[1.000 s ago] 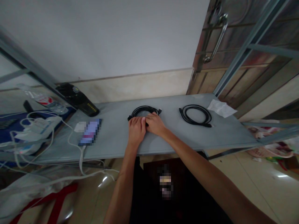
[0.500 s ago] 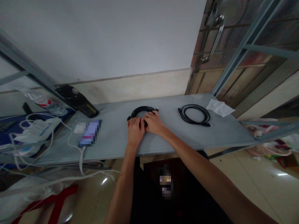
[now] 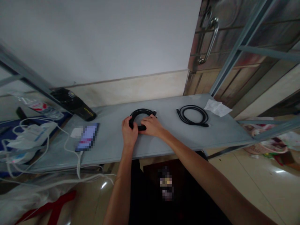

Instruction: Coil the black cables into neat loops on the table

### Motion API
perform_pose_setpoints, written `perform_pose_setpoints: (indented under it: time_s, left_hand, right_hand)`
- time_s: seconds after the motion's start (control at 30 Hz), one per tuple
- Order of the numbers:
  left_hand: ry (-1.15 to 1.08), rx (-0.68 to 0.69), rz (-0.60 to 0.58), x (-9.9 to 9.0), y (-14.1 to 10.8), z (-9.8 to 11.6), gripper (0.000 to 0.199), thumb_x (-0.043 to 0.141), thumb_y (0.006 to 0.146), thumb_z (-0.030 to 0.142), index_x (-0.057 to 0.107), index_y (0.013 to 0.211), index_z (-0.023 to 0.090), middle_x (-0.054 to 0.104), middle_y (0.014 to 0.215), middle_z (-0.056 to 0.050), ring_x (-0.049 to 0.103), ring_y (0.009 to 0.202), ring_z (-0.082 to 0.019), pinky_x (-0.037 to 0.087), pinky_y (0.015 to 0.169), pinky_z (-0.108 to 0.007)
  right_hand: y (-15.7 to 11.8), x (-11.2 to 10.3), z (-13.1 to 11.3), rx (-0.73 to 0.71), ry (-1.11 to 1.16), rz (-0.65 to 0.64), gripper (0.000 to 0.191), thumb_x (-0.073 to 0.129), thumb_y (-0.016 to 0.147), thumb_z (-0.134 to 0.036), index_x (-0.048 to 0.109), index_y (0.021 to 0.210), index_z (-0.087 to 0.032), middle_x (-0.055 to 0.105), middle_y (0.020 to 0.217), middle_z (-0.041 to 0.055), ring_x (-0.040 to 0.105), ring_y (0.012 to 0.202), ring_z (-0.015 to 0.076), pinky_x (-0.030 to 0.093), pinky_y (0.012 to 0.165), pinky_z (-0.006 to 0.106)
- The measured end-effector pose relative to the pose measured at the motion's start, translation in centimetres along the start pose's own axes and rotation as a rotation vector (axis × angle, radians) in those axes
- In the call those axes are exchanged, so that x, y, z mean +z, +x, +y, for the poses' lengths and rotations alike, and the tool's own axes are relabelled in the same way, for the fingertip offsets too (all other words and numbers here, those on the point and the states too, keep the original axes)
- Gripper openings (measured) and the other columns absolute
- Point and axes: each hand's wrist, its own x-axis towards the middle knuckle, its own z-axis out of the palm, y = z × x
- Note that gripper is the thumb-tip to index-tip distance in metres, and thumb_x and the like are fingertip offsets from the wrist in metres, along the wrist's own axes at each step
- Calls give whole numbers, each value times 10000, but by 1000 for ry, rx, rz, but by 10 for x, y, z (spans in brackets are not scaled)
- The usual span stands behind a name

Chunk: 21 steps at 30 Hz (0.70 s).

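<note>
A coiled black cable (image 3: pixel 142 111) lies on the grey table (image 3: pixel 161 147) in front of me, a plug showing at its upper right. My left hand (image 3: pixel 130 129) grips the left side of the coil, thumb inside the ring and fingers outside. On the right side my right hand (image 3: pixel 151 124) is curled around the loops, its fingertips partly hiding them. Farther right a second black cable (image 3: pixel 193 107) rests in a loose round coil, touched by neither hand.
At the left are a blurred phone (image 3: pixel 87 136), a black bottle lying tilted (image 3: pixel 77 104), a clear plastic bottle (image 3: pixel 43 107) and white cords around a power strip (image 3: pixel 32 136). A crumpled white tissue (image 3: pixel 217 107) lies at the right. Metal posts (image 3: pixel 242 47) frame the table.
My hands have moved apart around the coil, the left one outward to its left side. More of the ring now shows between them. The view has shifted slightly.
</note>
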Motion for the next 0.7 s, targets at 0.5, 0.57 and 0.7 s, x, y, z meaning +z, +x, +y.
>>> perform_pose_setpoints:
  time_s: [0.5,0.57,0.7]
  left_hand:
    - [129,284,-246,4,-9,30,303,513,1088,275,716,1308,232,810,1249,-179,723,1257,-382,439,1235,-628]
    - [115,283,-246,4,-9,29,261,575,1084,335,724,1278,245,811,1219,-173,723,1240,-391,449,1218,-624]
    - [78,295,-253,5,-12,32,268,678,1061,448,738,1240,258,821,1102,-144,726,1185,-398,453,1203,-623]
  right_hand:
    - [-3,3,3,52,27,74,283,727,980,-179,736,1259,-136,776,1244,154,615,1244,330,439,1091,458]
    - [-15,-5,8,67,25,105,389,790,961,-260,698,1321,-145,731,1337,158,583,1286,334,443,1128,461]
    - [-73,-35,40,120,-11,163,526,789,1013,-456,633,1421,-163,636,1482,199,523,1391,374,424,1189,524]
